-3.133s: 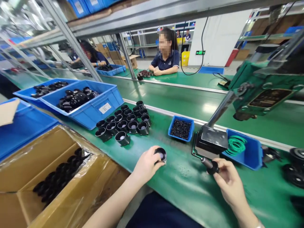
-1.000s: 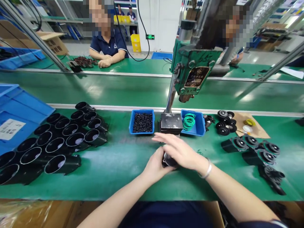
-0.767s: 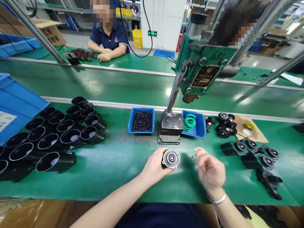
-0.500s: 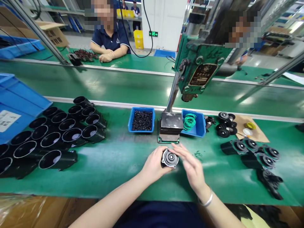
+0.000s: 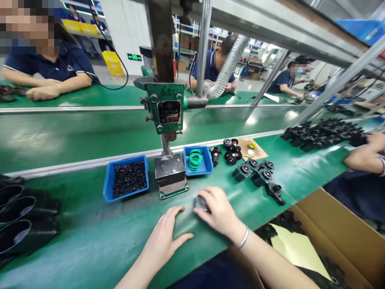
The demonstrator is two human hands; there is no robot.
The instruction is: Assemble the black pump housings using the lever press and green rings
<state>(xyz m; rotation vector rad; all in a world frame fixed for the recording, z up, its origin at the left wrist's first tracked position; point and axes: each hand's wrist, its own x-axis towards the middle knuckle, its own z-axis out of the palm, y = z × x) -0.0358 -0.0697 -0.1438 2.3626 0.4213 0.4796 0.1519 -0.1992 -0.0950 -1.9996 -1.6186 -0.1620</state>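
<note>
My right hand [image 5: 218, 210] is closed around a round motor housing [image 5: 201, 204], gripping it from above and the side. Its ringed end is blurred and partly covered by the fingers. To its left, my left hand [image 5: 164, 237] holds nothing, with thumb and fingers spread apart over the green bench. Beyond the hands stands a green hand press [image 5: 168, 106] with a dark metal block [image 5: 170, 168] at its base. Several similar housings with ringed tops [image 5: 242, 171] stand to the right, beside a black spouted part [image 5: 275, 193].
Blue bins hold black rings [image 5: 129, 180] and green sealing rings [image 5: 195, 159]. Open black housings [image 5: 18, 237] lie at left; black wheel-like parts [image 5: 231, 151] sit near brown card [image 5: 260, 150]. A cardboard box [image 5: 339, 233] is below right. A co-worker's arm [image 5: 365, 154] reaches in at right.
The view has swung to the right. My left hand has let go of the motor housing and opened; my right hand has closed on it and holds it apart from the left.
</note>
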